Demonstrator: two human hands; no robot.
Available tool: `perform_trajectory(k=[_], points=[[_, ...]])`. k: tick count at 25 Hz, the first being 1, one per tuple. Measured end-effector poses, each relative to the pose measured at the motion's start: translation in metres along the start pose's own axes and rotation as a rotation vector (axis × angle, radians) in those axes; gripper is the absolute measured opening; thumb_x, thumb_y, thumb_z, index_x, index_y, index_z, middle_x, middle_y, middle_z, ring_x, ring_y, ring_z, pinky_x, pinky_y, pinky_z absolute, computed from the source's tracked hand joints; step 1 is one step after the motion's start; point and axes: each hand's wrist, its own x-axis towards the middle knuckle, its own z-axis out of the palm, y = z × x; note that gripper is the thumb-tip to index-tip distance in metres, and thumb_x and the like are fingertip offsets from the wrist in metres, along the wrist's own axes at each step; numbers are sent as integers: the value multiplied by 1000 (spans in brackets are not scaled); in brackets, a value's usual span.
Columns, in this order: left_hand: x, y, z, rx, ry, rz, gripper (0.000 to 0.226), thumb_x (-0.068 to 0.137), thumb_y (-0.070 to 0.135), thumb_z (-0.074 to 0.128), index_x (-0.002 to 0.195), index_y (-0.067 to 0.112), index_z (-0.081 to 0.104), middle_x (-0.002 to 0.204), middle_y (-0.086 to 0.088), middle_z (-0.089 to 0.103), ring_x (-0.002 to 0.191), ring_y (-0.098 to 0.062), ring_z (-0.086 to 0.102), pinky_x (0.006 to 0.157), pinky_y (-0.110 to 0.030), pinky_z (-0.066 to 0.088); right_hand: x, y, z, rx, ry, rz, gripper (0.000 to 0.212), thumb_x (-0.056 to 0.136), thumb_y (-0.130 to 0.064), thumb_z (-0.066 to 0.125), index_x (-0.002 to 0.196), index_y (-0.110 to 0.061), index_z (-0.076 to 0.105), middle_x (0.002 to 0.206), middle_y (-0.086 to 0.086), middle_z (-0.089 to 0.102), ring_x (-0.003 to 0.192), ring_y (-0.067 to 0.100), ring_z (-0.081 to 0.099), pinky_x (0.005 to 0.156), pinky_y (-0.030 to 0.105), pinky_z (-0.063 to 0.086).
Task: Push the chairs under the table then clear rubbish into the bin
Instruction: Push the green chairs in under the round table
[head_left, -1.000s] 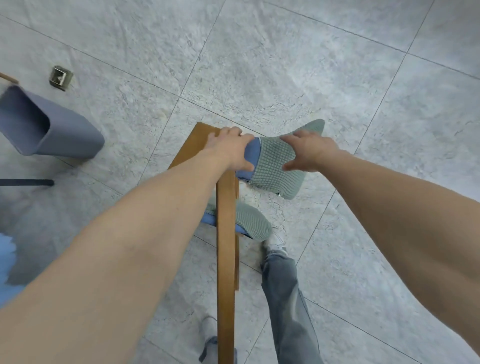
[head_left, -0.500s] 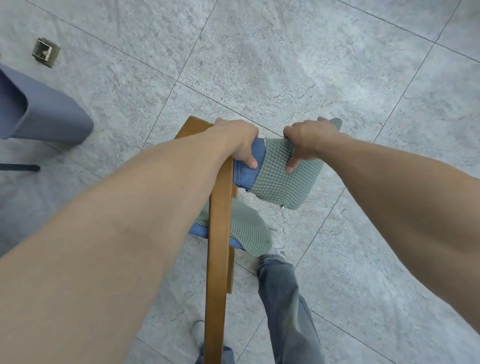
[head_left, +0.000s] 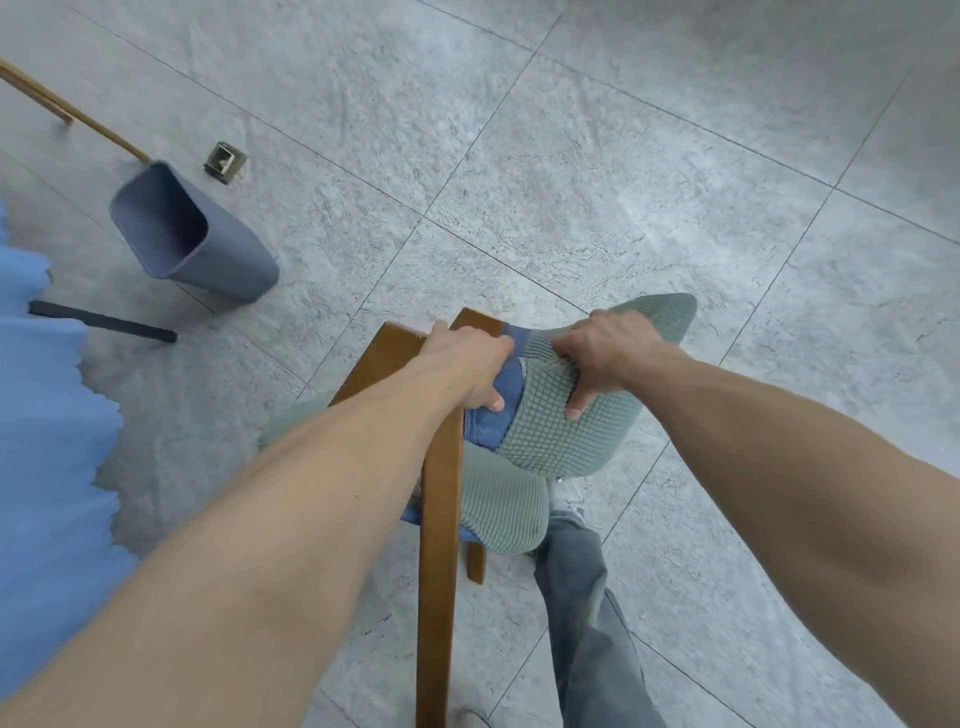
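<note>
A wooden chair (head_left: 439, 545) with a green waffle-knit cover over blue padding stands on the tiled floor below me. My left hand (head_left: 470, 364) grips the top of the backrest at its wooden left end. My right hand (head_left: 605, 351) grips the green-covered backrest (head_left: 561, 441) a little to the right, fingers curled over the fabric. A grey-blue bin (head_left: 208, 249) stands at the left, its mouth open and nothing visible inside. A blue tablecloth edge (head_left: 47, 415) hangs at the far left, with a dark table leg (head_left: 104, 322) beside it.
A small metal floor socket (head_left: 224, 162) sits just beyond the bin. Thin wooden legs (head_left: 67, 111) of other furniture cross the top left corner. My jeans leg (head_left: 587, 613) and shoe are right of the chair. Grey tiles spread to the right and ahead.
The view has swung left and back: the bin, table leg and blue tablecloth have come further into view at the left. Both hands keep their grip on the chair's backrest.
</note>
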Motion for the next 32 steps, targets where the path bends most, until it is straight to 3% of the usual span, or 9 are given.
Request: perform_trajectory(k=[8, 11, 14, 18, 23, 28, 30, 32], points=[[-215, 1, 107, -23, 273, -53, 50, 88, 46, 65, 128, 21, 47, 127, -4, 58, 120, -26, 49, 101, -49, 32, -126, -177, -3, -200, -51, -15, 71, 44, -83, 73, 88, -27, 68, 73, -9, 63, 76, 14, 63, 70, 29, 55], [-298, 6, 165, 1, 380, -86, 54, 89, 46, 64, 131, 20, 44, 129, -4, 57, 121, -26, 49, 100, -49, 33, -184, -256, 15, -304, -33, -23, 70, 47, -84, 71, 90, -29, 67, 72, -11, 61, 77, 13, 62, 74, 31, 56], [-365, 13, 229, 5, 436, -121, 55, 90, 46, 62, 134, 19, 44, 132, -5, 57, 123, -26, 49, 101, -49, 34, -226, -324, 47, -381, 5, -83, 69, 51, -85, 68, 94, -31, 69, 76, -11, 62, 78, 14, 61, 67, 28, 52], [-437, 25, 302, -75, 391, -230, 55, 90, 38, 63, 136, 18, 41, 132, -3, 57, 126, -26, 49, 114, -54, 20, -272, -399, 97, -407, 70, -213, 60, 68, -70, 69, 112, -29, 64, 96, -4, 61, 92, 19, 60, 63, 30, 44], [-503, 40, 388, -99, 217, -362, 57, 86, 10, 64, 137, 15, 39, 130, -5, 57, 122, -27, 53, 119, -58, 8, -314, -457, 155, -360, -79, -420, 49, 80, -30, 66, 124, -28, 44, 99, 1, 63, 89, 26, 64, 74, 40, 57], [-546, 55, 467, -169, 201, -442, 42, 90, 6, 55, 130, 17, 48, 128, -3, 58, 122, -28, 52, 115, -55, 18, -351, -479, 181, -442, -185, -655, 77, 82, -29, 58, 148, -35, 20, 113, 1, 64, 95, 28, 65, 70, 35, 50], [-558, 59, 501, -263, 199, -496, 35, 93, 6, 52, 127, 16, 53, 126, -4, 60, 121, -28, 52, 114, -54, 19, -366, -487, 188, -472, -215, -695, 74, 80, -30, 55, 146, -37, 22, 108, 0, 66, 90, 28, 65, 65, 33, 44], [-569, 66, 538, -257, 222, -537, 29, 92, 6, 53, 119, 16, 56, 115, -6, 63, 113, -29, 56, 112, -55, 24, -379, -506, 204, -486, -192, -738, 53, 80, -25, 53, 132, -25, 40, 96, 3, 68, 79, 30, 64, 62, 35, 43]])
